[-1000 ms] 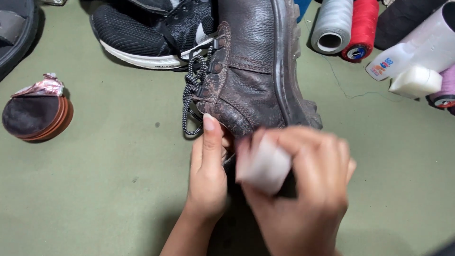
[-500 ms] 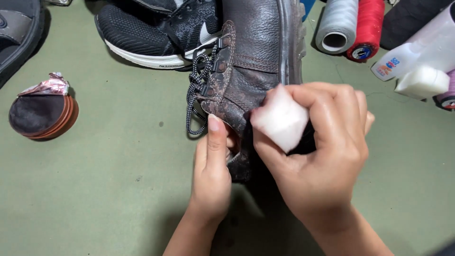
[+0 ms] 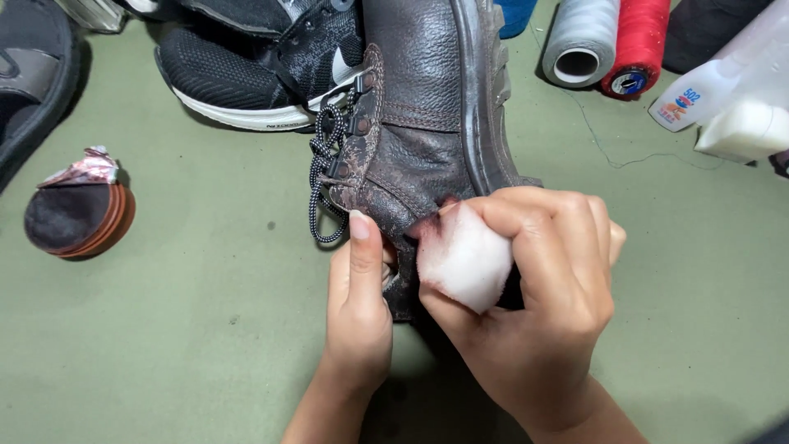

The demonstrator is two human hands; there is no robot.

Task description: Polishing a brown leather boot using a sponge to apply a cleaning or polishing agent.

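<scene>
Item: dark brown grained-leather lace-up boot [image 3: 427, 123], lying on its side on olive-green mat [image 3: 164, 329], sole edge to the right, toe end away from the person. R hand [image 3: 534, 304] clenched round a white soft sponge block [image 3: 467, 261], sponge pressed vs. the boot's collar just left of the knuckles; sponge edge shows a reddish-pink tint. L hand [image 3: 360, 304] closed on the boot's collar leather right beside the sponge, thumb laid up along it, pinning it flat. Black-and-white speckled lace [image 3: 322, 177] hangs loose just above the L thumb. Handling est.: boot looks heavy, thick sole stiff, upper leather pliable and folds under pressure; likely best held at collar or by sole edge, not by lace. Sponge looks light, squashy, prob. damp; needs a full-finger wrap, as held. Beyond the grip, far side: black knit trainer w/ white sole [image 3: 255, 66]. Well left of L hand: round brown tin, foil lid peeled back [image 3: 78, 214]. Up-right of R hand: grey thread cone [image 3: 579, 41], red thread cone [image 3: 637, 49], white plastic bottle [image 3: 715, 82], pale sponge block [image 3: 744, 131] touching it.
</scene>
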